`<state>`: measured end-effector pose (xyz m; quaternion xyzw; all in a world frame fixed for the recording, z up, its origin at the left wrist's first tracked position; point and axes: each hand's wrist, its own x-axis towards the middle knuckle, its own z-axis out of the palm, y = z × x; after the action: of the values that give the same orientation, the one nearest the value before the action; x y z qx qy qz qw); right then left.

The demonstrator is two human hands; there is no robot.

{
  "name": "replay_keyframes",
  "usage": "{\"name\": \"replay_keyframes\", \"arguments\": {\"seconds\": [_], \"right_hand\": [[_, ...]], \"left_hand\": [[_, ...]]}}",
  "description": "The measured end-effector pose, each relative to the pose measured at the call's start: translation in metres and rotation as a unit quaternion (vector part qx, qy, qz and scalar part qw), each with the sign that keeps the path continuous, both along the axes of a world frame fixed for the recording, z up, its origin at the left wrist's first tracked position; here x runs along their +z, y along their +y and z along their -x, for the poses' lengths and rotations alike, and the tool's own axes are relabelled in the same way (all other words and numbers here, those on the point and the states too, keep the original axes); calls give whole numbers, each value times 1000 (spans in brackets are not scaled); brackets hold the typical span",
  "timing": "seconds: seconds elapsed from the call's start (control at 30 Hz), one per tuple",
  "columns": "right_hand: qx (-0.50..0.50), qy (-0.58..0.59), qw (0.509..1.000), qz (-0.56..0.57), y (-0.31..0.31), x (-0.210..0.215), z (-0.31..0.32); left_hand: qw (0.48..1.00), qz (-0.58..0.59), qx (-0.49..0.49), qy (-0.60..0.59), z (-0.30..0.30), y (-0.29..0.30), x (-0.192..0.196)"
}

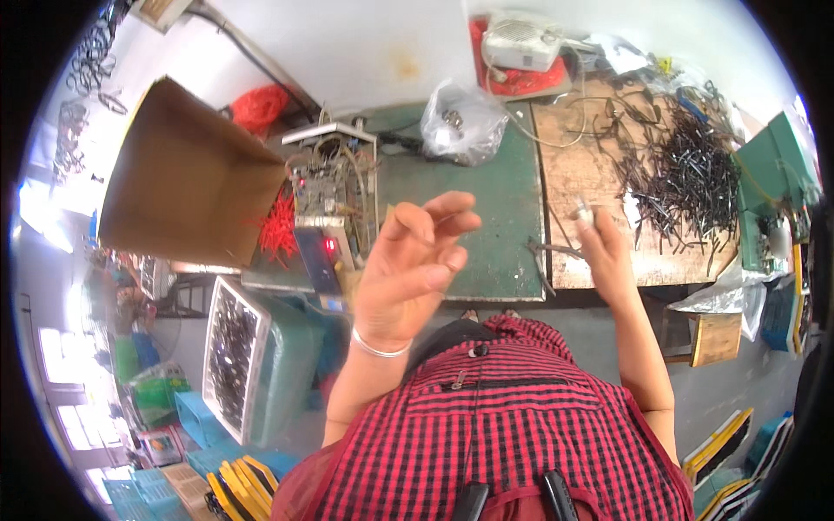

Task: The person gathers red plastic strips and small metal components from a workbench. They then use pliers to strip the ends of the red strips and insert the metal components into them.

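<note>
My left hand [407, 273] is raised over the front of the green worktop, palm turned inward. Its fingers are loosely curled and apart, with nothing visible in them. Farther right, above the wooden board, my right hand [610, 252] pinches a small silvery-white cylindrical piece [583, 211]; its exact kind is too small to tell. A dark pliers-like tool [558, 249] lies beside this hand at the seam between green worktop and board. Past the hand spreads a heap of short black strips [691, 178].
An open cardboard box [187, 174] and a small machine with a red display [321, 252] stand left, near red strips [279, 226]. A clear plastic bag [465, 122] holds small metal parts at the back. Below left is a teal crate [295, 373]; at right, green equipment [777, 161].
</note>
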<state>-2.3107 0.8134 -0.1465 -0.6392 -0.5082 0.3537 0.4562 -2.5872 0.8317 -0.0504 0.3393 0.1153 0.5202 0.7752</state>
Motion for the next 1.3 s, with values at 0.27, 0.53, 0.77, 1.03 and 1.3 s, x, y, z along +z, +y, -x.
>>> {"name": "replay_keyframes", "arguments": {"seconds": [0.27,0.53,0.77,1.03,1.3], "right_hand": [[140,-89,954,-248,-50,121,22],[169,-121,933,-295,-54,133,9],[172,-95,933,-303,-51,130,12],[133,-94,933,-322,-51,126,21],[131,-112,925,-338,-56,126,20]], "left_hand": [[994,-109,-13,-23,-65,-9,25],[993,-107,-13,-46,-86,-19,25],[993,-96,46,-58,-93,-21,23],[985,-119,116,-43,-100,-30,27],[986,-107,121,-34,-98,-38,25]]}}
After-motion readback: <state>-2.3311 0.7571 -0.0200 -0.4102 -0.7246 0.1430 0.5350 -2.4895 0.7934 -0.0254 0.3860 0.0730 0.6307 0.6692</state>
